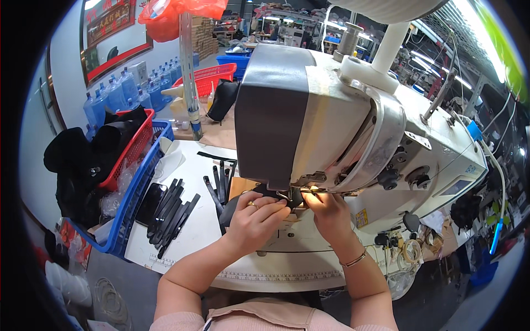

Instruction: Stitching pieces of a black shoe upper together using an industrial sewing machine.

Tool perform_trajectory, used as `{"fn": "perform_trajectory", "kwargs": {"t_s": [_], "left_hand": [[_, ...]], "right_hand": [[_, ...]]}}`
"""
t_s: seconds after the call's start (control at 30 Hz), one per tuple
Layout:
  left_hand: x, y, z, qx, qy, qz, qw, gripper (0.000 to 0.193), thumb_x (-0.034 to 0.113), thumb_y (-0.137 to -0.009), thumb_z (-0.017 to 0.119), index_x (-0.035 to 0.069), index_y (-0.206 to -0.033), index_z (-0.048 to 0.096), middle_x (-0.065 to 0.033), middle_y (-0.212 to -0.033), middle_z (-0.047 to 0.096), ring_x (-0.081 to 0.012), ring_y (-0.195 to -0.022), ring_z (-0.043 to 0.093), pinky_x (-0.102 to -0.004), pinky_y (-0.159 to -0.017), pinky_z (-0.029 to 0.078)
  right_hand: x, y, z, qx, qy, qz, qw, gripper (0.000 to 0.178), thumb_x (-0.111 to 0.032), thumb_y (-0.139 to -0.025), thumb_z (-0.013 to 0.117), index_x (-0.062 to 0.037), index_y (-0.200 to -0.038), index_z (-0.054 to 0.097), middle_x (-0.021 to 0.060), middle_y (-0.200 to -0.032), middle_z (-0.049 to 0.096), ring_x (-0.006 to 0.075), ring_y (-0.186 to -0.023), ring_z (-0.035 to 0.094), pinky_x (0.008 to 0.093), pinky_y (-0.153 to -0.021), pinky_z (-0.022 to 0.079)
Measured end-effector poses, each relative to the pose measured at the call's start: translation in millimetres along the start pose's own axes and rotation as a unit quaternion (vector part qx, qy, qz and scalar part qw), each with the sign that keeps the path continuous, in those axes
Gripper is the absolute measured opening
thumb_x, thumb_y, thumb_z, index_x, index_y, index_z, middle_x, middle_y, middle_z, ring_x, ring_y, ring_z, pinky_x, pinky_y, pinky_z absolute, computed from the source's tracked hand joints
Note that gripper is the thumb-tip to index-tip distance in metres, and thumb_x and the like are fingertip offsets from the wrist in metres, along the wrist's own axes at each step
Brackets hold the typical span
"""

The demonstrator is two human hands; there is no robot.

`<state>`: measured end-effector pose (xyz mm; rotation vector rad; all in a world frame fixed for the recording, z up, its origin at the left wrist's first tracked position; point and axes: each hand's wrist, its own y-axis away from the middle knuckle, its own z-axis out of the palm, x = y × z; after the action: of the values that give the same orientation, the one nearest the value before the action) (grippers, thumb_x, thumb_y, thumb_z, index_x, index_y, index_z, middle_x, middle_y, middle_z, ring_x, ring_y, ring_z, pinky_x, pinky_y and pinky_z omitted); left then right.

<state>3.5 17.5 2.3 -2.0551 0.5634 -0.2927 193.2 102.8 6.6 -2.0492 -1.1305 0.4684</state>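
A large sewing machine [273, 105] with a dark grey head cover stands in front of me. Beneath its needle area lies a black fabric piece [228, 214], its middle partly hidden by my fingers. My left hand [255, 218], a ring on one finger, is closed on this piece with the fingers bent and pressed together. On the other side of the needle area, my right hand [329, 214] pinches the piece's right edge, close to the machine's lower metal parts. Several black strips [172, 218] lie in a pile left of my hands, beside a dark phone [150, 204].
At the left, a blue basket [118, 229] and a red basket [138, 144] hold black items and clear plastic. More black strips [222, 179] lie by the machine. A metal post [190, 83] rises behind the table. Cords and thread rolls [411, 251] hang at the right.
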Motion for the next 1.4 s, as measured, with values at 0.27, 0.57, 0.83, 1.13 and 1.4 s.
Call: {"fn": "perform_trajectory", "kwargs": {"t_s": [0.27,0.57,0.83,1.13,1.4], "left_hand": [[-12.6,-13.7,9.2,0.002,-0.019,0.017,1.0,0.013,0.009,-0.068,0.063,0.011,-0.08,0.062,0.0024,-0.083,0.062,-0.0149,-0.082,0.061,-0.0342,-0.085,0.043],[-12.5,-12.4,9.9,0.008,-0.02,0.025,0.999,0.013,0.009,-0.069,0.064,0.011,-0.081,0.062,0.0018,-0.083,0.062,-0.0151,-0.081,0.061,-0.0338,-0.084,0.043],[-10.2,-4.7,7.8,0.003,-0.005,-0.041,0.999,0.016,0.007,-0.073,0.065,0.009,-0.088,0.061,-0.002,-0.087,0.064,-0.0193,-0.086,0.063,-0.0346,-0.082,0.045],[-9.8,-4.4,9.6,-0.018,-0.024,-0.068,0.997,0.019,0.006,-0.072,0.062,0.007,-0.091,0.061,-0.0061,-0.1,0.066,-0.0228,-0.094,0.064,-0.0343,-0.076,0.048],[12.8,10.5,-20.9,-0.033,-0.028,0.048,0.998,0.027,0.01,-0.07,0.064,0.007,-0.096,0.067,-0.0045,-0.102,0.063,-0.019,-0.089,0.059,-0.0305,-0.07,0.044]], "right_hand": [[16.7,-2.0,0.8,-0.008,-0.024,0.015,1.0,0.029,0.004,-0.067,0.063,-0.009,-0.093,0.068,0.0076,-0.087,0.066,0.0268,-0.079,0.063,0.0365,-0.068,0.052],[75.4,131.3,-71.8,0.215,0.327,0.198,0.899,0.027,-0.003,-0.086,0.059,-0.0024,-0.113,0.061,0.0131,-0.115,0.062,0.0338,-0.112,0.055,0.0494,-0.099,0.039],[15.9,57.7,-17.5,0.158,0.065,0.06,0.984,0.025,-0.004,-0.079,0.063,-0.0067,-0.104,0.063,0.0149,-0.112,0.058,0.0336,-0.102,0.056,0.0449,-0.082,0.045],[59.8,-0.4,62.6,0.063,0.015,-0.021,0.998,0.01,-0.021,-0.079,0.065,-0.0126,-0.084,0.067,0.0059,-0.081,0.065,0.0288,-0.074,0.063,0.0419,-0.062,0.048],[15.1,6.2,8.2,0.065,-0.015,-0.073,0.995,0.039,-0.001,-0.068,0.06,-0.0076,-0.105,0.067,0.0045,-0.092,0.066,0.0177,-0.073,0.059,0.0296,-0.065,0.05]]}}
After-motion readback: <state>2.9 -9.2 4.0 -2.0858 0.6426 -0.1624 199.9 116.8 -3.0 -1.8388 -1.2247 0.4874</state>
